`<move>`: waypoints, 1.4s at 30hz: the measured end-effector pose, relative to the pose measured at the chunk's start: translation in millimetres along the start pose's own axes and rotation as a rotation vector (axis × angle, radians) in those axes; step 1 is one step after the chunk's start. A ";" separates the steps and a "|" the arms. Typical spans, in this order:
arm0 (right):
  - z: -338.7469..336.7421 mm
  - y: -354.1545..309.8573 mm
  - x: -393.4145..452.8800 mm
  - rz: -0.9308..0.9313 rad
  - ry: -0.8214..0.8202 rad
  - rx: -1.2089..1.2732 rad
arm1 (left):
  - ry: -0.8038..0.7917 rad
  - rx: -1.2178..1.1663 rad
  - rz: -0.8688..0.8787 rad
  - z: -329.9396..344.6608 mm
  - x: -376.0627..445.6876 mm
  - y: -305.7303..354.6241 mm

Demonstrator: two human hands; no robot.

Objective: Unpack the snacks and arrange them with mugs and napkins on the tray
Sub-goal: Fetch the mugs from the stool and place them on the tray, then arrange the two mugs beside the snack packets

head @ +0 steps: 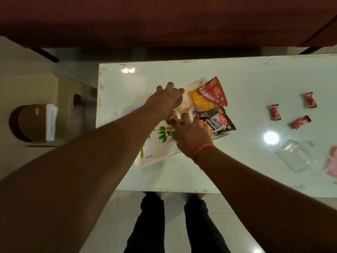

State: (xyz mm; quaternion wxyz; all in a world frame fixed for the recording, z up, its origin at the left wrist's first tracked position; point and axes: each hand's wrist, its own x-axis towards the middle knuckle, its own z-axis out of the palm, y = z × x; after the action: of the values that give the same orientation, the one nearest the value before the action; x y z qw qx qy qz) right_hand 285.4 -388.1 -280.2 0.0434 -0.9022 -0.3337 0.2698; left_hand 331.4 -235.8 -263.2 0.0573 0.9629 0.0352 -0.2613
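A white tray (pixel 155 154) with a leaf print lies on the glossy table. On its far right side rest a red Aloo Bhujia Sev packet (pixel 209 95) and a dark Salted Peanuts packet (pixel 218 123). My left hand (pixel 162 99) grips a mug (pixel 179 103) from above over the tray's far part. My right hand (pixel 189 134) holds a second mug (pixel 173 131) from above, near the tray's middle. Both mugs are mostly hidden under my hands.
Three small red wrappers (pixel 275 112) (pixel 310 100) (pixel 300 122) lie on the table to the right. A clear plastic container (pixel 295 155) and something pink (pixel 331 163) sit at the right edge. A brown bag with white napkins (pixel 51 121) stands on the stool at left. A dark sofa runs behind the table.
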 end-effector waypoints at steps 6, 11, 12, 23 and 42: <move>-1.3 1.2 0.1 -0.014 0.002 -0.006 | 0.001 -0.004 -0.010 1.2 1.0 1.2; -4.0 -0.9 -3.4 -0.004 0.003 -0.039 | -0.022 0.009 -0.028 2.1 0.3 5.1; -4.3 -1.2 -4.0 0.000 0.004 -0.044 | -0.020 0.008 -0.029 2.2 -0.3 5.5; -6.1 -3.5 -5.0 0.006 -0.001 -0.042 | -0.012 0.012 -0.034 3.4 -2.8 6.9; -4.4 -9.8 -5.5 0.020 0.000 -0.093 | 0.027 0.010 0.027 10.1 -13.8 -0.6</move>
State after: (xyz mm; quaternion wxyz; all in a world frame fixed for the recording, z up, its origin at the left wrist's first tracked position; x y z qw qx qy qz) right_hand 278.6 -383.6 -271.4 -0.0012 -0.9065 -0.3369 0.2547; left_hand 314.4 -237.1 -264.9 0.0555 0.9670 0.0217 -0.2477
